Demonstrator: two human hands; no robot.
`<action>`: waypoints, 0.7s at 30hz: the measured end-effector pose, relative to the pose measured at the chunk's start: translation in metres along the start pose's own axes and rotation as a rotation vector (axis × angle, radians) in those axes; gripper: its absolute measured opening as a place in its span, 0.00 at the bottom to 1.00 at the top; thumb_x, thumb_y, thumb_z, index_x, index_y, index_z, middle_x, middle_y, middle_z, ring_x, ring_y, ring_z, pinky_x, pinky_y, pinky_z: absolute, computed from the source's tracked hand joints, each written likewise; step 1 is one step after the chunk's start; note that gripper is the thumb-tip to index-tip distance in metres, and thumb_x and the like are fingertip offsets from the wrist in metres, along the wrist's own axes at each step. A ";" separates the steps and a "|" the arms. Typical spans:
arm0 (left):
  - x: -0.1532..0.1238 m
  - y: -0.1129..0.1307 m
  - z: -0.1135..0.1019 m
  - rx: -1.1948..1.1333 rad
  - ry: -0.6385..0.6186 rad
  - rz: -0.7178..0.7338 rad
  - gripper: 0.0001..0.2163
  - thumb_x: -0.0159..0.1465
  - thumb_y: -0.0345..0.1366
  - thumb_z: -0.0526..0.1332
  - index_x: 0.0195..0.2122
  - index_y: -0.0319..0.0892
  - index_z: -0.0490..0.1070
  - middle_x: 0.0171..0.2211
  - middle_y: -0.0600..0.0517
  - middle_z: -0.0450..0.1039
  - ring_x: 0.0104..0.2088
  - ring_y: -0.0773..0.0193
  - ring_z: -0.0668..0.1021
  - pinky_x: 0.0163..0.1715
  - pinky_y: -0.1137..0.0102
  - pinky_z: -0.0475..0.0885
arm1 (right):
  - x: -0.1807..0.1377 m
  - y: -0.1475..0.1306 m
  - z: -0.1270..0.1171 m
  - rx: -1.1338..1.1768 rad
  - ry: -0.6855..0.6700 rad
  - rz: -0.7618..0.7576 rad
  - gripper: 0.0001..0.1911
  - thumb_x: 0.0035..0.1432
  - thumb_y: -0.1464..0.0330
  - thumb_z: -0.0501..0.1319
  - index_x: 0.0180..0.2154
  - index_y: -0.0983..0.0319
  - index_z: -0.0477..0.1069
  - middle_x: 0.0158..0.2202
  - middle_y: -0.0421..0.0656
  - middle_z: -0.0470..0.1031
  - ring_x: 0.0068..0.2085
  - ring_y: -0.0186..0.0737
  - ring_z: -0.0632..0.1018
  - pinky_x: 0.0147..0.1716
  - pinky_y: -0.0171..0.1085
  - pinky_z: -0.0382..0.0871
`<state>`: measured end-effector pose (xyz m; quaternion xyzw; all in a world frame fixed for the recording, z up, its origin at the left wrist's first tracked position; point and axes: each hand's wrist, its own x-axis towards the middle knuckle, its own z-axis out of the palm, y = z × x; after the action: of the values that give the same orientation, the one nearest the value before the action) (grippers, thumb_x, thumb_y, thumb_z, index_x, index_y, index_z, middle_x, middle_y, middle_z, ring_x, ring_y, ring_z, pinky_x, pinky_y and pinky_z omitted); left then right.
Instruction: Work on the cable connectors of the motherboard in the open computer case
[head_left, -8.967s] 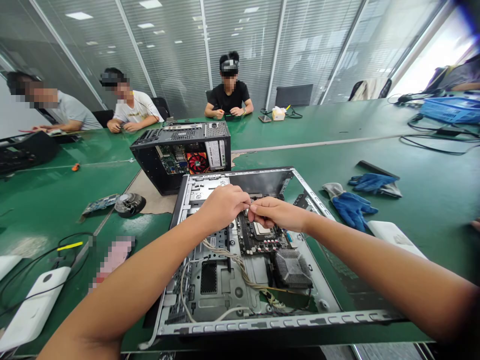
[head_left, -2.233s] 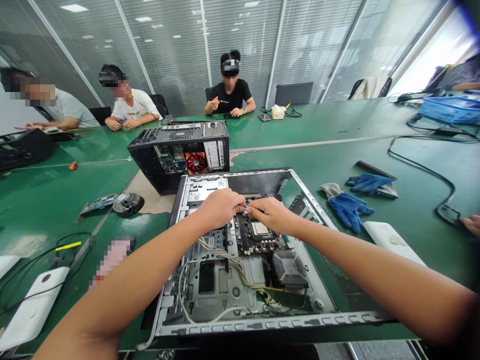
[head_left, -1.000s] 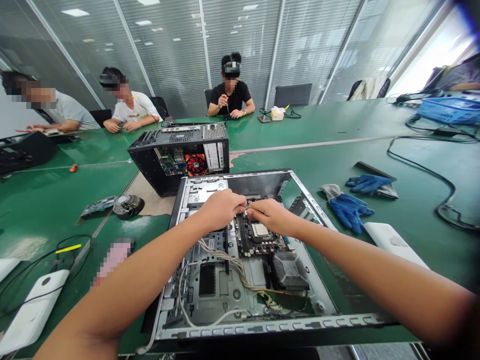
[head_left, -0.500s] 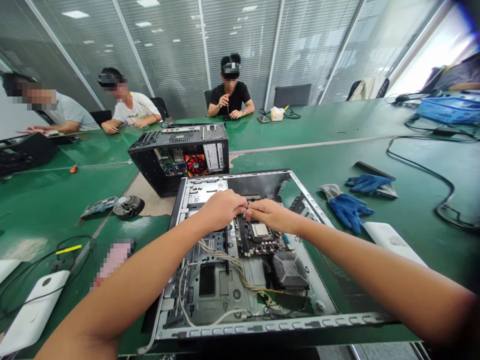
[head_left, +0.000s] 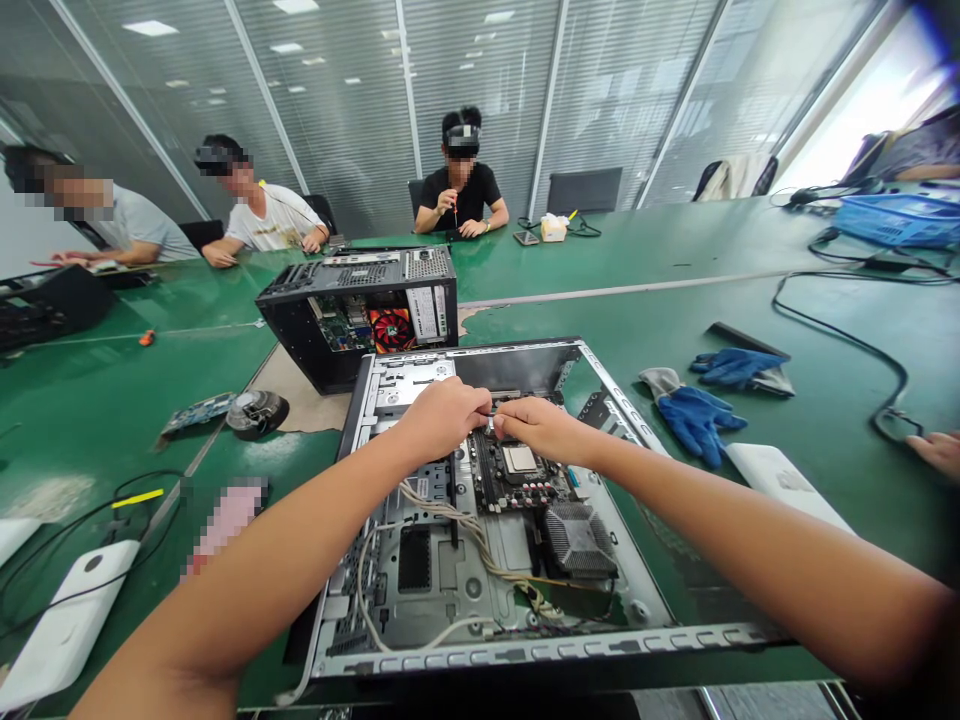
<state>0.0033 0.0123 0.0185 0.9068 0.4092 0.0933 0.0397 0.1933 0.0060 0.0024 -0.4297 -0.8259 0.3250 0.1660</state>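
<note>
An open silver computer case (head_left: 637, 590) lies flat in front of me on the green table. Inside it sit a motherboard (head_left: 517, 475) with a bare processor, a grey heatsink (head_left: 579, 538) and a bundle of beige cables (head_left: 457, 520). My left hand (head_left: 439, 420) and my right hand (head_left: 540, 428) meet fingertip to fingertip over the far end of the motherboard. Both hands are closed in a pinch on a small part between them that I cannot make out.
A black computer case (head_left: 360, 310) with a red fan stands behind. Blue gloves (head_left: 697, 415) and a white panel (head_left: 780, 475) lie right. A circuit board (head_left: 196, 408), round fan (head_left: 256, 410) and white device (head_left: 67, 620) lie left. Three people sit across; another person's hand (head_left: 934, 452) shows far right.
My two hands stay pinched together over the motherboard, almost still. Another person's hand has come into view at the far right edge.
</note>
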 end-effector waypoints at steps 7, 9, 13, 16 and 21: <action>0.002 0.001 0.000 0.077 0.009 0.050 0.08 0.66 0.33 0.54 0.33 0.43 0.71 0.30 0.51 0.74 0.34 0.61 0.73 0.35 0.66 0.62 | 0.000 0.004 0.003 -0.056 0.062 -0.037 0.15 0.60 0.67 0.50 0.23 0.62 0.67 0.22 0.38 0.66 0.25 0.33 0.65 0.29 0.34 0.55; 0.001 0.001 0.001 0.069 0.024 0.054 0.08 0.66 0.33 0.53 0.33 0.43 0.71 0.31 0.51 0.73 0.34 0.61 0.73 0.34 0.66 0.62 | 0.000 0.005 0.004 -0.071 0.073 -0.050 0.15 0.60 0.67 0.49 0.23 0.62 0.67 0.21 0.38 0.66 0.26 0.33 0.65 0.29 0.34 0.55; 0.001 -0.002 0.002 0.012 0.054 0.034 0.08 0.66 0.35 0.54 0.34 0.44 0.73 0.32 0.51 0.72 0.35 0.62 0.72 0.35 0.68 0.63 | 0.000 0.003 0.004 -0.070 0.072 -0.027 0.15 0.60 0.68 0.49 0.24 0.62 0.66 0.21 0.38 0.66 0.26 0.34 0.65 0.30 0.35 0.55; 0.001 -0.002 0.002 -0.034 0.058 0.020 0.08 0.65 0.35 0.54 0.34 0.44 0.73 0.31 0.51 0.72 0.34 0.63 0.72 0.35 0.68 0.64 | 0.000 0.002 0.004 -0.046 0.050 0.004 0.15 0.60 0.68 0.49 0.25 0.62 0.67 0.22 0.39 0.66 0.27 0.35 0.66 0.30 0.35 0.56; 0.001 -0.003 0.002 -0.054 0.062 0.019 0.08 0.64 0.34 0.54 0.35 0.44 0.72 0.30 0.52 0.72 0.33 0.63 0.71 0.34 0.68 0.64 | 0.000 0.003 0.004 0.017 0.029 0.002 0.16 0.62 0.66 0.47 0.31 0.62 0.71 0.27 0.42 0.70 0.30 0.37 0.69 0.33 0.36 0.60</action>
<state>0.0018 0.0148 0.0160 0.9059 0.3990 0.1328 0.0506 0.1932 0.0054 -0.0022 -0.4336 -0.8204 0.3257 0.1811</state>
